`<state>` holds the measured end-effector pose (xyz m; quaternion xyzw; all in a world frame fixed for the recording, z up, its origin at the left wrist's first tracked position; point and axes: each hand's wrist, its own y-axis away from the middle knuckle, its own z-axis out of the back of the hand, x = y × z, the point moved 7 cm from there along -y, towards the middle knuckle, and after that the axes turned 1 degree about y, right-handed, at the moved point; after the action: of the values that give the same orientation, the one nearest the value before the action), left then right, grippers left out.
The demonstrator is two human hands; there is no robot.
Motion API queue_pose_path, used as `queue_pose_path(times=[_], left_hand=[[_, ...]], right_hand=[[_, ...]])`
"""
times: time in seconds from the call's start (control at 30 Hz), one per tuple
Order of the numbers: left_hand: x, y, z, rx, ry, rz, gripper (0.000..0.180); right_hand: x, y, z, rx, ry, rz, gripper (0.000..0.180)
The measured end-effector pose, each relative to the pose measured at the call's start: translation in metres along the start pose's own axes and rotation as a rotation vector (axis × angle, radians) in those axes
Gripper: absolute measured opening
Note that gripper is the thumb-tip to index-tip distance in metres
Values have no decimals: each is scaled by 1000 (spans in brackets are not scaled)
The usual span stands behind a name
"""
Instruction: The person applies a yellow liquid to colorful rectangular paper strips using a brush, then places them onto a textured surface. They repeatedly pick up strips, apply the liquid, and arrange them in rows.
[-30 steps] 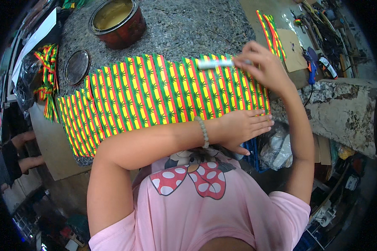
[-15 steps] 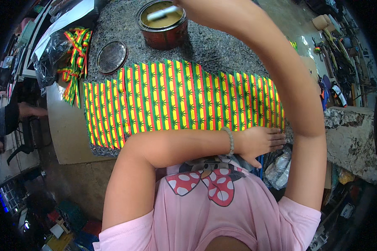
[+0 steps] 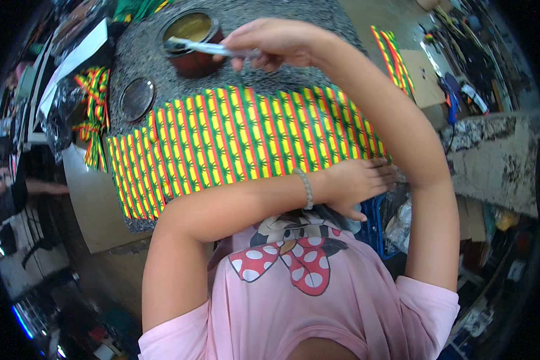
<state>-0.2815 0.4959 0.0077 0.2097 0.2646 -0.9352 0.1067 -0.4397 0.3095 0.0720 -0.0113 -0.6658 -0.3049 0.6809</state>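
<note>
My left hand (image 3: 359, 185) lies flat with fingers stretched, pressing the right end of a row of ribbon strips (image 3: 240, 138). The strips are striped green, yellow and red with dark leaf prints and lie side by side on a speckled stone tabletop. Above the strips, my right hand (image 3: 273, 45) grips a thin pale-handled brush (image 3: 207, 48). Its dark tip points left, over the rim of a dark red can (image 3: 192, 63) holding a yellowish liquid. Left of the strips sits the can's round metal lid (image 3: 137, 99).
A bundle of matching ribbons (image 3: 93, 114) hangs at the left edge by a black plastic bag (image 3: 60, 114). More ribbons (image 3: 393, 57) lie at the far right. Another person's arm (image 3: 45, 188) shows at left. A rough concrete ledge (image 3: 495, 162) stands at right.
My right hand has come back from the can toward me with the brush, whose tip has lifted out of the can's mouth. My left hand stays on the strips. The view has shifted.
</note>
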Motion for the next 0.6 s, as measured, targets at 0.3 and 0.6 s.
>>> queue_pose_path(times=[0.3,0.6], left_hand=[[-3,-3,5,148,-100,36,89],[-2,-7,9,231,15,91,89]], right_hand=[[-27,170,91,-176,137,524,40],[-125,302,75,-580,905,89,26]])
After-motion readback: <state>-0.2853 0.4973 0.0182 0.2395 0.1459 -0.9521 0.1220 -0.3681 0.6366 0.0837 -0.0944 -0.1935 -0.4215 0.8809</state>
